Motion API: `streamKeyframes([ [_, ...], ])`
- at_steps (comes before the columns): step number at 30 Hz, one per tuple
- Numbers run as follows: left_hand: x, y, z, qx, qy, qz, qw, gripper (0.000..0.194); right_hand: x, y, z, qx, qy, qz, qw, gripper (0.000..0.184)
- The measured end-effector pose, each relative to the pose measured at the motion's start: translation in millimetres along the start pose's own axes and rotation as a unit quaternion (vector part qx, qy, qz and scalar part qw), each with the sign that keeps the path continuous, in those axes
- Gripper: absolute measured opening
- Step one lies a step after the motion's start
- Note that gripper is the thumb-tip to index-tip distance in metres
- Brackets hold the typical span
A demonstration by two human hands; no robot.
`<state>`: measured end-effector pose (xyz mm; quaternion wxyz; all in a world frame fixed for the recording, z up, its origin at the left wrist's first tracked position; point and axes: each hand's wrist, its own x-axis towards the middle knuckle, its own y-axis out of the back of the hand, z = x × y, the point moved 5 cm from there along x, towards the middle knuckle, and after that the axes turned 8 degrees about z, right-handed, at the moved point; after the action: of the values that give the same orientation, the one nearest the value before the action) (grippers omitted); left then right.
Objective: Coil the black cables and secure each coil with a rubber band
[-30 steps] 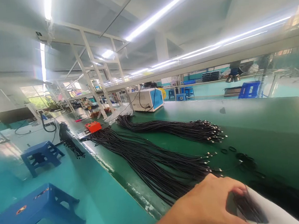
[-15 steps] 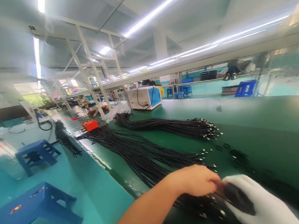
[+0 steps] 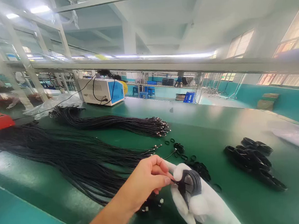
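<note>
Here, the cable coil (image 3: 196,181) sits clasped inside the right hand (image 3: 203,205) (left hand (image 3: 148,175) pinching a strand (image 3: 174,182)).

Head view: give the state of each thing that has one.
Held cable: coiled.
Left hand: bare, pinching the held cable.
Right hand: gloved, gripping the held cable.
Near cable bundle: uncoiled, spread lengthwise.
Far cable bundle: uncoiled, gathered.
Black coils: wound, piled.
Black rings: loose, partly heaped.
Ceiling lights: lit.
Machine: power cannot be told.
</note>
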<state>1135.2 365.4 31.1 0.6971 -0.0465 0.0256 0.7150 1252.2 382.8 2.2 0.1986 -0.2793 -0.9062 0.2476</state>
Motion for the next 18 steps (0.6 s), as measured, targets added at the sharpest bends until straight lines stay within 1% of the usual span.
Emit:
streamKeyframes([
  [3,6,-8.6,-7,-0.014,0.002,0.023,1.000,0.018,1,-1,3,-0.010,0.008,-0.017,1.000,0.044],
  [6,9,-14.2,-12,-0.022,0.001,0.025,0.999,0.016,1,3,4,-0.019,0.005,0.000,1.000,0.045],
  [7,9,-13.9,-12,-0.016,-0.009,0.033,0.999,0.015,0,4,4,-0.017,0.007,0.006,1.000,0.045],
  [9,5,-7.9,-4,0.031,-0.059,0.081,0.995,0.011,0,7,3,-0.008,0.009,0.026,1.000,0.045],
  [11,-2,0.2,12,0.123,-0.131,0.138,0.974,0.015,-2,9,3,0.002,0.000,0.038,0.999,0.050],
  [12,-5,2.1,20,0.172,-0.163,0.146,0.960,0.020,-3,10,4,0.010,-0.010,0.037,0.999,0.053],
  [13,-7,1.9,28,0.215,-0.186,0.131,0.950,0.026,-4,9,7,0.023,-0.028,0.029,0.999,0.057],
  [14,-8,-0.3,34,0.249,-0.199,0.090,0.944,0.032,-5,8,11,0.044,-0.051,0.010,0.998,0.060],
  [15,-7,-3.6,37,0.270,-0.202,0.033,0.941,0.036,-6,6,15,0.071,-0.077,-0.011,0.994,0.061],
  [17,-3,-8.4,38,0.279,-0.181,-0.082,0.939,0.037,-8,3,25,0.124,-0.132,-0.055,0.982,0.059],
  [18,1,-8.3,36,0.274,-0.159,-0.119,0.941,0.035,-9,2,29,0.140,-0.151,-0.063,0.977,0.057],
])
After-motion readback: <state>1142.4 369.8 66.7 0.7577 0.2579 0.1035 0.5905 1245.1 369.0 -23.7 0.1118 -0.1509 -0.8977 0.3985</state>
